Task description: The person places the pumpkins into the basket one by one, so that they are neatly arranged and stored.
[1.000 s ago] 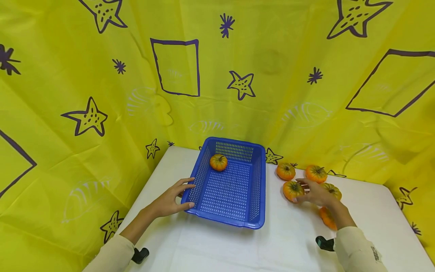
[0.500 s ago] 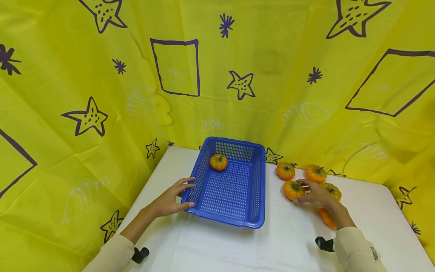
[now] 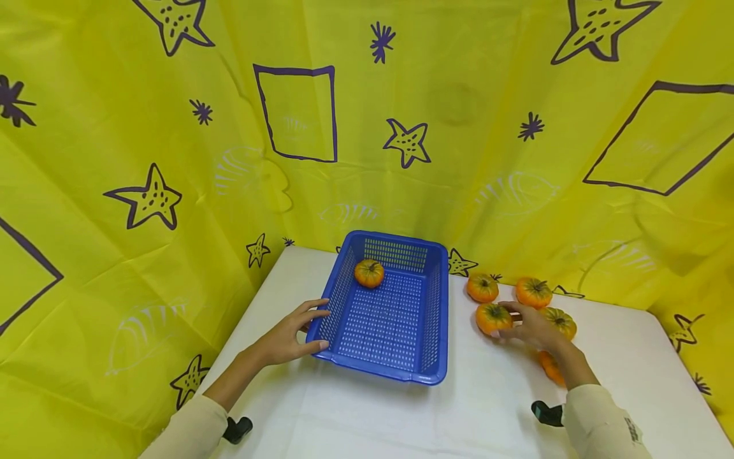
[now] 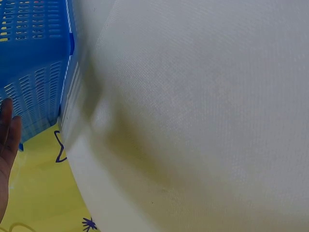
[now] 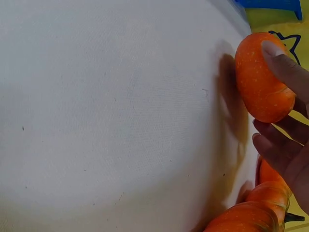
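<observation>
A rectangular blue perforated plastic basket (image 3: pixel 381 322) stands upright on the white counter (image 3: pixel 367 414), a ribbed orange pumpkin (image 3: pixel 369 274) inside its far left corner. A squat orange pumpkin with a greenish crown (image 3: pixel 490 320) is right of the basket, crown up, held in the right hand (image 3: pixel 533 328).

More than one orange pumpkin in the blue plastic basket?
No, the head view shows just one squat orange pumpkin inside the blue perforated plastic basket, toward its far left corner.
</observation>
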A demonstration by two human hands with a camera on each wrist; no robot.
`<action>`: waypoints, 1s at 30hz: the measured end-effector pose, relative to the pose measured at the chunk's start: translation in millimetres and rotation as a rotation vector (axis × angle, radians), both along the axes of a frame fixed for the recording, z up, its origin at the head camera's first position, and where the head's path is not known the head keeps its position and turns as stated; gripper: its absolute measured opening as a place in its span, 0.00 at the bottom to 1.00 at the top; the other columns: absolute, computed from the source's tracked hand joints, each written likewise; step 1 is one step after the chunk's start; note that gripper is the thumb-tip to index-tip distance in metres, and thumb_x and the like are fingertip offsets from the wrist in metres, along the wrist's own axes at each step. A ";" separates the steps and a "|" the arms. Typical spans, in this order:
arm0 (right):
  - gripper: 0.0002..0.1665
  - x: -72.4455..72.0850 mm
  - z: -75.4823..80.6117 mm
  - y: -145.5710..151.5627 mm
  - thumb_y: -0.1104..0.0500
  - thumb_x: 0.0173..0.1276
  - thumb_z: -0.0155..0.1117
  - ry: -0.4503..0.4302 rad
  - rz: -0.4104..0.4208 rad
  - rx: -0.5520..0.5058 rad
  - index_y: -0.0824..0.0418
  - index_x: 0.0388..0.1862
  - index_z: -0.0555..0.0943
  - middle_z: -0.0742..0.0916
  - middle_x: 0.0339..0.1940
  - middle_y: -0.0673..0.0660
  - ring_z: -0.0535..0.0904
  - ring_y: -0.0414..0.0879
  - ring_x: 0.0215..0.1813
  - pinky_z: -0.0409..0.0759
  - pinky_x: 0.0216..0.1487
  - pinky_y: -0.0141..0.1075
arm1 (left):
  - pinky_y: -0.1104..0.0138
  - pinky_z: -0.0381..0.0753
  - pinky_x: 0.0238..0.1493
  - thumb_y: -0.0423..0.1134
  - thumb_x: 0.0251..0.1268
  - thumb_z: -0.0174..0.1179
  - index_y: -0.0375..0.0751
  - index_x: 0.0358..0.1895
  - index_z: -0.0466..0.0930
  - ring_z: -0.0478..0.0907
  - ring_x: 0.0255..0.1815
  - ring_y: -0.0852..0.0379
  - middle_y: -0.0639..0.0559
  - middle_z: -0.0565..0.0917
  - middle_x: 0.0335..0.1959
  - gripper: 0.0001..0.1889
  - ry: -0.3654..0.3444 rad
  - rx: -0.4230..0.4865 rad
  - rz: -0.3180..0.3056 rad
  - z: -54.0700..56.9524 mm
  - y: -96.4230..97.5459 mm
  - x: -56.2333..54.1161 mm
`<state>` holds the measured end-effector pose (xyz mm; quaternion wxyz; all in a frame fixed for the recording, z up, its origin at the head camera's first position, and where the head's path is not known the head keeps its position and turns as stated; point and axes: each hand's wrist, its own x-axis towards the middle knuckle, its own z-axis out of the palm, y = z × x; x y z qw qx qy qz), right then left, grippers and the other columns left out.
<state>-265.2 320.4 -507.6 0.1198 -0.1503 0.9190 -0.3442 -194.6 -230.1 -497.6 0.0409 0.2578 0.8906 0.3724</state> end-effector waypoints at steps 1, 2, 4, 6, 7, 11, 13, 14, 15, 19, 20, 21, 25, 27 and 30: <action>0.44 0.3 0.8 -0.2 0.55 0.62 0.75 0.000 0.000 -0.003 0.76 0.69 0.67 0.77 0.62 0.77 0.76 0.70 0.60 0.79 0.58 0.59 | 0.64 0.83 0.56 0.53 0.65 0.66 0.39 0.70 0.71 0.77 0.62 0.47 0.46 0.61 0.78 0.35 0.001 0.001 0.002 -0.1 0.1 0.1; 0.44 0.4 1.6 -0.5 0.55 0.62 0.74 -0.001 -0.005 -0.008 0.76 0.70 0.67 0.77 0.63 0.77 0.76 0.70 0.60 0.79 0.58 0.59 | 0.64 0.83 0.56 0.53 0.65 0.66 0.38 0.70 0.71 0.77 0.62 0.47 0.46 0.61 0.78 0.35 0.005 0.003 0.002 -0.1 0.3 0.1; 0.44 0.4 2.8 -0.9 0.56 0.62 0.74 0.000 -0.020 -0.024 0.75 0.70 0.67 0.77 0.63 0.77 0.76 0.71 0.60 0.80 0.57 0.59 | 0.63 0.83 0.56 0.52 0.65 0.66 0.38 0.70 0.72 0.76 0.62 0.47 0.46 0.62 0.78 0.35 0.006 0.005 0.004 -0.3 0.7 -0.1; 0.43 0.7 4.4 -1.3 0.57 0.63 0.73 0.007 -0.020 -0.035 0.75 0.71 0.66 0.76 0.64 0.77 0.75 0.71 0.60 0.80 0.57 0.59 | 0.63 0.83 0.56 0.52 0.65 0.67 0.38 0.70 0.72 0.76 0.63 0.47 0.47 0.61 0.78 0.34 0.005 0.005 0.005 -0.5 1.0 -0.5; 0.43 1.0 5.3 -1.7 0.56 0.63 0.73 0.014 -0.021 -0.036 0.75 0.71 0.67 0.76 0.64 0.77 0.75 0.71 0.60 0.80 0.57 0.59 | 0.63 0.83 0.56 0.52 0.65 0.67 0.38 0.70 0.72 0.75 0.64 0.47 0.47 0.61 0.79 0.34 0.002 0.004 0.005 -0.8 1.1 -0.7; 0.42 2.6 9.0 -4.1 0.55 0.64 0.73 0.054 -0.021 -0.032 0.75 0.70 0.68 0.76 0.65 0.76 0.76 0.71 0.59 0.80 0.56 0.60 | 0.64 0.83 0.57 0.53 0.65 0.66 0.38 0.70 0.71 0.74 0.65 0.47 0.47 0.60 0.79 0.35 -0.004 0.002 0.002 -1.5 0.8 -1.0; 0.42 3.8 11.4 -6.0 0.54 0.64 0.73 0.075 -0.020 -0.028 0.75 0.69 0.69 0.76 0.65 0.76 0.76 0.71 0.59 0.79 0.56 0.61 | 0.64 0.83 0.56 0.53 0.65 0.66 0.37 0.70 0.71 0.75 0.64 0.46 0.46 0.61 0.79 0.35 0.002 0.004 -0.004 -1.5 0.5 -0.8; 0.42 4.4 12.6 -6.8 0.54 0.64 0.73 0.081 -0.023 -0.030 0.75 0.69 0.69 0.76 0.65 0.76 0.76 0.72 0.59 0.79 0.56 0.61 | 0.64 0.83 0.56 0.52 0.65 0.66 0.37 0.70 0.71 0.75 0.64 0.46 0.45 0.61 0.78 0.35 0.004 0.008 -0.007 -1.3 0.3 -0.6; 0.42 5.1 13.8 -7.5 0.53 0.64 0.73 0.087 -0.029 -0.028 0.75 0.69 0.69 0.76 0.65 0.76 0.76 0.72 0.59 0.79 0.56 0.62 | 0.64 0.83 0.56 0.52 0.66 0.66 0.37 0.70 0.71 0.75 0.64 0.45 0.45 0.61 0.78 0.34 0.008 0.010 -0.010 -1.1 0.1 -0.6; 0.44 7.4 19.1 -9.6 0.52 0.64 0.73 0.084 -0.054 -0.034 0.74 0.70 0.68 0.75 0.67 0.77 0.75 0.74 0.60 0.78 0.58 0.64 | 0.64 0.83 0.56 0.52 0.66 0.66 0.36 0.70 0.71 0.75 0.64 0.45 0.44 0.61 0.78 0.34 0.017 0.014 -0.018 0.5 -0.4 -0.1; 0.44 7.7 20.2 -9.8 0.52 0.64 0.73 0.079 -0.058 -0.038 0.74 0.71 0.67 0.74 0.67 0.77 0.75 0.74 0.61 0.77 0.58 0.64 | 0.63 0.83 0.56 0.53 0.66 0.65 0.37 0.70 0.71 0.75 0.64 0.46 0.45 0.61 0.78 0.34 0.015 0.014 -0.017 1.1 -0.4 0.0; 0.44 7.9 21.4 -10.0 0.51 0.64 0.73 0.074 -0.062 -0.039 0.74 0.71 0.67 0.73 0.68 0.77 0.74 0.74 0.62 0.77 0.58 0.64 | 0.63 0.83 0.56 0.53 0.66 0.65 0.37 0.70 0.71 0.75 0.64 0.46 0.45 0.61 0.78 0.34 0.016 0.014 -0.018 1.3 -0.4 0.0; 0.45 7.9 24.7 -10.1 0.51 0.65 0.72 0.044 -0.077 -0.050 0.71 0.74 0.65 0.71 0.70 0.77 0.73 0.74 0.64 0.76 0.60 0.64 | 0.63 0.83 0.56 0.53 0.66 0.65 0.37 0.70 0.71 0.74 0.65 0.46 0.44 0.61 0.79 0.34 0.016 0.012 -0.019 1.5 -0.2 -0.2; 0.45 8.1 26.5 -10.4 0.51 0.66 0.71 0.035 -0.082 -0.058 0.69 0.75 0.65 0.70 0.71 0.77 0.72 0.74 0.64 0.76 0.60 0.64 | 0.63 0.83 0.57 0.53 0.66 0.66 0.37 0.70 0.71 0.74 0.66 0.46 0.45 0.60 0.79 0.34 0.013 0.014 -0.017 1.1 -0.3 -0.1; 0.45 9.2 29.8 -11.5 0.51 0.67 0.71 0.018 -0.084 -0.083 0.69 0.76 0.63 0.68 0.73 0.77 0.71 0.75 0.66 0.75 0.61 0.65 | 0.63 0.83 0.57 0.53 0.66 0.65 0.37 0.70 0.71 0.74 0.66 0.46 0.45 0.60 0.79 0.34 0.008 0.015 -0.016 0.4 -0.6 0.5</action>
